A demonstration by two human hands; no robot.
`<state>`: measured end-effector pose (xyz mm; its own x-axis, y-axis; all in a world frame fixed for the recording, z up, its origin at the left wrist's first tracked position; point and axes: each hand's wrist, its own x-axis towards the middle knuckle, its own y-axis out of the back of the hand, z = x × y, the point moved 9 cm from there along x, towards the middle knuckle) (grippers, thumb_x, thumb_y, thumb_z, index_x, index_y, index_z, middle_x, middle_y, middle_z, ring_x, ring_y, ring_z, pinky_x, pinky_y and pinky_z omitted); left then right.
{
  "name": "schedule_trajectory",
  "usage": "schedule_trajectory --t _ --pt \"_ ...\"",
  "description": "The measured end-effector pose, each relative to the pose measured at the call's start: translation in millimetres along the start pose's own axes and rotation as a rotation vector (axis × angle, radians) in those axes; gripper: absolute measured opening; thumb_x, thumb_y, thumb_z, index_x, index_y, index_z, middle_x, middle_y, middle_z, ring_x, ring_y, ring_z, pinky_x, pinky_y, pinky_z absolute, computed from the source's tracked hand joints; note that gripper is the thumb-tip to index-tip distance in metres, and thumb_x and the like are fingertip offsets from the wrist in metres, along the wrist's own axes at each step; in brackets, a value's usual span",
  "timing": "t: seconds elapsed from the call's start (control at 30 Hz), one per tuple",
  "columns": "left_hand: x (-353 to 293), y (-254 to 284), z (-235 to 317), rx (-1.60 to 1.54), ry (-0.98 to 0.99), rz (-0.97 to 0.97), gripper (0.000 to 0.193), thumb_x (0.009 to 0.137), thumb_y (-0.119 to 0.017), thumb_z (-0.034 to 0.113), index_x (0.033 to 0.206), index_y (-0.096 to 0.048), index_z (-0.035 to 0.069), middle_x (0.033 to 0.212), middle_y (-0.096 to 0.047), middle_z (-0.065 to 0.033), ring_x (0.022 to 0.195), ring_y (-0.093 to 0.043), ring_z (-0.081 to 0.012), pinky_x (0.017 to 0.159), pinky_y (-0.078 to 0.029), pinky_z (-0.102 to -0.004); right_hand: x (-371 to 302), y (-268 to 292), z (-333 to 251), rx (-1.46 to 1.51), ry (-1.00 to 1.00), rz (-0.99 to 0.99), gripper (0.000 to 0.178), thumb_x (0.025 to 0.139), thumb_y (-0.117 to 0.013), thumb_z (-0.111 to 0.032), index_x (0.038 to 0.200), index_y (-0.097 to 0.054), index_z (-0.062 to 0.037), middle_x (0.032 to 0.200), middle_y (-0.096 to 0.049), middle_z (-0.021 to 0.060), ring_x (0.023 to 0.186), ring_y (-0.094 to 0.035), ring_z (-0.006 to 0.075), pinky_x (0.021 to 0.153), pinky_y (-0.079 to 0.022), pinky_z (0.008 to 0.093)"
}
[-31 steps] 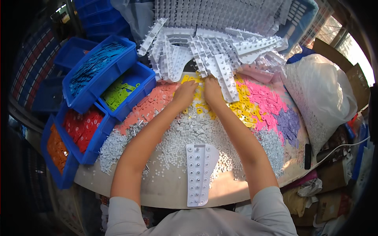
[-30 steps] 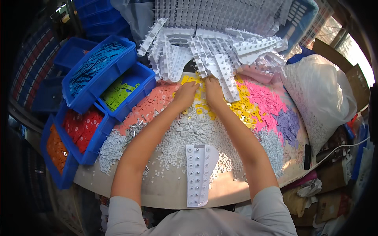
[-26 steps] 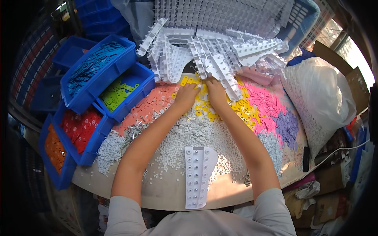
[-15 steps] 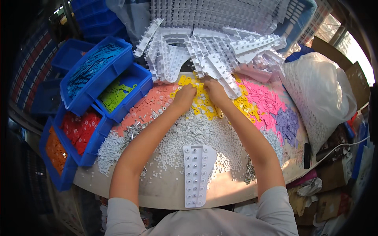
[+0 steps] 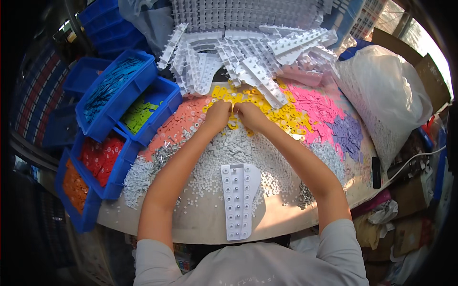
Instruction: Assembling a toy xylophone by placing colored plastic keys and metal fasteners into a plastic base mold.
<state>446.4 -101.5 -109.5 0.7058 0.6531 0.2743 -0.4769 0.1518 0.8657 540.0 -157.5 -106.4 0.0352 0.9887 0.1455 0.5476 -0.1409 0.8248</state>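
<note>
Both my hands hover close together over a heap of flat yellow plastic pieces (image 5: 281, 113) in the middle of the worktable. My left hand (image 5: 219, 114) is closed, its fingertips pinched at the heap's left part. Just beside it, my right hand (image 5: 250, 116) is closed too, with curled fingers facing the left ones. What either hand pinches is too small and hidden to make out. Near the table's front edge lies a white plastic holder (image 5: 237, 202) with a row of metal pins down its middle and round studs on both sides. Small white discs (image 5: 238, 148) are spread between it and my hands.
Left stand blue bins (image 5: 113, 102) of coloured pieces. Salmon pieces (image 5: 183, 117), pink pieces (image 5: 317, 105) and purple pieces (image 5: 347, 137) flank the yellow heap. White holders (image 5: 260, 76) pile up behind. A clear bag (image 5: 381, 95) bulges at right; metal pins (image 5: 305, 196) lie near my right forearm.
My hands have come closer together, the right one moving left and a little toward me. The whole view has shifted slightly, so the white holder appears higher.
</note>
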Motion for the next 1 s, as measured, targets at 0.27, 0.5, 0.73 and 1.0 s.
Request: schedule_trajectory --t 0.27,0.5,0.73,1.0 --pt "-18 -8 5 -0.140 0.078 -0.142 0.011 0.084 -0.066 0.008 0.093 -0.071 0.005 0.096 -0.066 -0.0156 0.094 -0.064 -0.0360 0.083 -0.051 -0.0457 -15 -5 -9 -0.099 0.071 0.048 0.020 0.082 -0.057 0.001 0.096 -0.071 -0.0052 0.101 -0.066 0.0200 0.101 -0.063 0.0376 0.084 -0.054 0.0478" --pt "-28 7 10 -0.050 0.040 -0.029 0.010 0.083 -0.067 0.009 0.092 -0.071 0.006 0.100 -0.064 -0.0133 0.099 -0.063 -0.0325 0.083 -0.051 -0.0446 -29 2 -29 -0.041 0.051 0.057 0.019 0.087 -0.055 -0.008 0.096 -0.071 -0.0076 0.093 -0.067 0.0187 0.092 -0.065 0.0376 0.080 -0.053 0.0477" --pt "-15 8 16 -0.047 0.034 -0.003 0.009 0.084 -0.066 0.012 0.090 -0.070 0.007 0.095 -0.069 -0.0135 0.092 -0.067 -0.0326 0.077 -0.052 -0.0444 -45 10 -36 -0.010 0.073 0.128 0.013 0.086 -0.055 -0.010 0.088 -0.067 -0.0062 0.080 -0.066 0.0189 0.079 -0.066 0.0377 0.072 -0.052 0.0469" --pt "-26 34 0 -0.219 0.106 0.197 0.019 0.084 -0.063 0.010 0.100 -0.073 0.009 0.094 -0.072 -0.0145 0.086 -0.069 -0.0339 0.075 -0.054 -0.0439 -91 38 -50 0.133 0.040 0.189 0.007 0.089 -0.058 -0.007 0.095 -0.060 -0.0036 0.084 -0.065 0.0197 0.082 -0.065 0.0382 0.072 -0.050 0.0466"
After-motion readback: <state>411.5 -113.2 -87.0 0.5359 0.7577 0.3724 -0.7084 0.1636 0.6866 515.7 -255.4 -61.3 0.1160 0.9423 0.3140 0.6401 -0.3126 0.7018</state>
